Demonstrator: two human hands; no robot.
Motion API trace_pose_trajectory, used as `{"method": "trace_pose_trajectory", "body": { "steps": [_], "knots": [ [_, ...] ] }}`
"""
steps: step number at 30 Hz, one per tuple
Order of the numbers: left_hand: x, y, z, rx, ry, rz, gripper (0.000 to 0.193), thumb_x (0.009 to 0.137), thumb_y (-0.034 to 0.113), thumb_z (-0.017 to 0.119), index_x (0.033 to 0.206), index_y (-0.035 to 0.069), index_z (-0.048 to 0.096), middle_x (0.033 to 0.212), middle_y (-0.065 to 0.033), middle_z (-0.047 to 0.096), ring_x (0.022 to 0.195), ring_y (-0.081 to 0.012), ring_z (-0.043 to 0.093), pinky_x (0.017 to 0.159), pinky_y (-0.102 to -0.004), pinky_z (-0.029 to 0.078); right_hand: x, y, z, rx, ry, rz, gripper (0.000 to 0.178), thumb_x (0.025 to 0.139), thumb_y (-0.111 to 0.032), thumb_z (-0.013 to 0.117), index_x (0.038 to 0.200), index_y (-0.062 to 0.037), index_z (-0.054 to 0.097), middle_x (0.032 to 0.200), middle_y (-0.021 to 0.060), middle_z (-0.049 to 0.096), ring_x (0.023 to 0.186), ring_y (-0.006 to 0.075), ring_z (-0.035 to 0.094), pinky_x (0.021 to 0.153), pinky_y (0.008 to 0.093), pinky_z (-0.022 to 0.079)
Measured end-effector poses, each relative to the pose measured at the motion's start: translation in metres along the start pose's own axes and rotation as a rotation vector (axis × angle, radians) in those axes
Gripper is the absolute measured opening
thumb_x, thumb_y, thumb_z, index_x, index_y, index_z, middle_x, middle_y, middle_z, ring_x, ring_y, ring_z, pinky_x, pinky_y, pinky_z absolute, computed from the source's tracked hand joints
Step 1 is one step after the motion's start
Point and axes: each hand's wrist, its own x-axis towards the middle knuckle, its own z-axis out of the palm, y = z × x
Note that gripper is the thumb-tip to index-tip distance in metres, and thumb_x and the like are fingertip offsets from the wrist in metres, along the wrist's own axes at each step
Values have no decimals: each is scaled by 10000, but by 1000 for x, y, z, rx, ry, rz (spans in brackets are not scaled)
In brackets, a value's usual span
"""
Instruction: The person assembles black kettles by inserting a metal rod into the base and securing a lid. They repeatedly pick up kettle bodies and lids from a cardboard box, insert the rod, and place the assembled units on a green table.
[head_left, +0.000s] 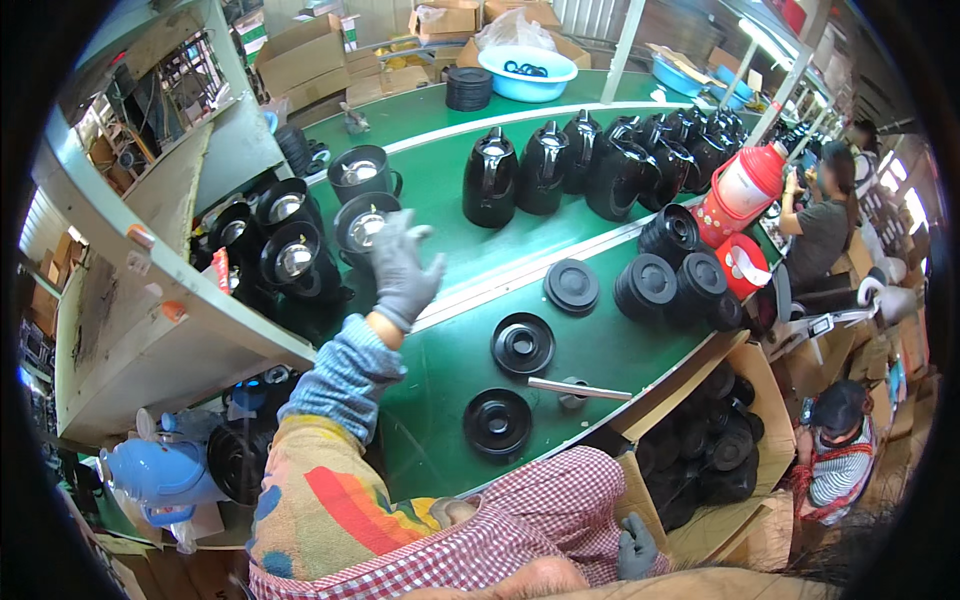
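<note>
My left hand, in a grey glove, reaches over the green conveyor with its fingers apart. Its fingertips are at the near side of a black jug body with a silvery inside; whether they touch it I cannot tell. Another open jug body stands just beyond. Low in the view, my right hand, also gloved in grey, rests by the checkered apron with loosely extended fingers and nothing visible in it. Black round lids lie on the near green surface, beside a metal tool with a long bar.
Several finished black jugs line the far belt. Stacked lids stand near a red-and-white flask. A carton of black parts is at right. A metal frame edges the left. Two people work at right.
</note>
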Motion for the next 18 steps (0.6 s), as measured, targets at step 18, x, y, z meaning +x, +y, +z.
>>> {"method": "trace_pose_trajectory", "body": {
  "steps": [18],
  "knots": [
    [-30,100,-156,-453,-221,644,433,631,100,845,1010,58,639,1412,-206,556,1300,-414,525,1021,-496,465,-48,-66,-39,-77,205,-351,380,904,-179,690,1248,-18,686,1172,166,723,1094,270,689,940,362,539]
  ]
}}
